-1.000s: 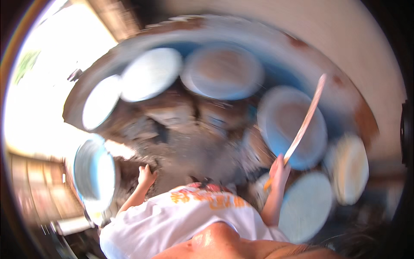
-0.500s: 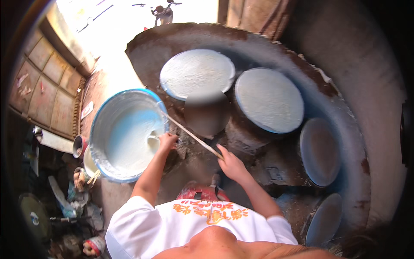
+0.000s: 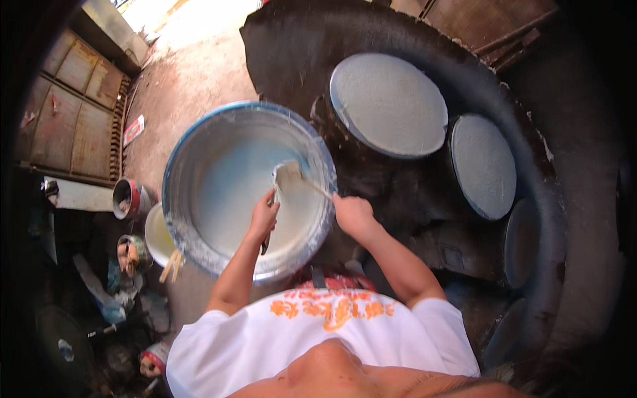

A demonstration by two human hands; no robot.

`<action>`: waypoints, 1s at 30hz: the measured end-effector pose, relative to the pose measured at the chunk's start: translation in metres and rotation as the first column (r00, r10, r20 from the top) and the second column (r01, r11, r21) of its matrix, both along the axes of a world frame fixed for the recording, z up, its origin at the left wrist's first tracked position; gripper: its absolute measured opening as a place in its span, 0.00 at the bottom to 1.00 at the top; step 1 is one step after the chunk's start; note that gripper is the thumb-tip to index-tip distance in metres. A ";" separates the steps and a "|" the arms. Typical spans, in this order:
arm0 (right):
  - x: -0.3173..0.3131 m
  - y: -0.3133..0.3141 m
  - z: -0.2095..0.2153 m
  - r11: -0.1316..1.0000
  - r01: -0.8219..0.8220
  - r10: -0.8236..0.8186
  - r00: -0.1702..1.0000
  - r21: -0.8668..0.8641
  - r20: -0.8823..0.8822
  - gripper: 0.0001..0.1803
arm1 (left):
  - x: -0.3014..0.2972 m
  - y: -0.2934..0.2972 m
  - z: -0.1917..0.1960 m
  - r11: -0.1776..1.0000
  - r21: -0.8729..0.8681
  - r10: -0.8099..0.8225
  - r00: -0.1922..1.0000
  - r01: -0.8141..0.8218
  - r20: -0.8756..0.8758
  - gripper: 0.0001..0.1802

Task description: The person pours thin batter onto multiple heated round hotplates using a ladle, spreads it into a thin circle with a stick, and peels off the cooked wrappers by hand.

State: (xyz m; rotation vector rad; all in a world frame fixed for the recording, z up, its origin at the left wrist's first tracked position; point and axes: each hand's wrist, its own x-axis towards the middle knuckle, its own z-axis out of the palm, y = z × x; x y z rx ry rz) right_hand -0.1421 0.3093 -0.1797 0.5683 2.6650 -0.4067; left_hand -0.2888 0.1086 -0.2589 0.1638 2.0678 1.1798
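A pale ladle with a dark handle (image 3: 285, 175) hangs over the right half of a big round blue-rimmed tub (image 3: 178, 192), inside its rim. The left hand (image 3: 263, 215) has its fingers closed round the handle. The right hand (image 3: 353, 215), at the tub's right edge, grips a slim pale stick (image 3: 317, 188) whose far end meets the ladle's bowl; whether they touch, I cannot tell. Working both tools well inside the rim should let drips fall back; a steady ladle and light stick strokes seem best. Smooth white liquid (image 3: 232, 219) covers the tub's bottom. By its left edge, a white bowl (image 3: 156, 233) holds something yellowish, and a red-and-silver can (image 3: 135, 200) holds unclear contents. Rightward, a large round white-coated disc (image 3: 388, 105) sits inside the edge of a dark curved platform (image 3: 282, 66).
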 end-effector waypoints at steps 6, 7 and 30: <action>0.000 -0.034 -0.004 0.959 0.256 -0.248 0.965 -0.119 0.080 0.25 | 0.032 0.051 -0.091 0.880 0.093 0.415 0.847 -0.467 0.332 0.31; 0.008 -0.045 -0.008 0.943 0.282 -0.270 0.959 -0.175 0.089 0.24 | 0.043 0.053 -0.092 0.794 0.086 0.471 0.697 -0.602 0.541 0.32; 0.065 -0.050 0.220 -0.445 -0.306 -0.524 0.851 -0.842 -0.032 0.23 | 0.032 0.021 0.358 0.012 0.841 -0.783 0.518 -0.541 0.344 0.19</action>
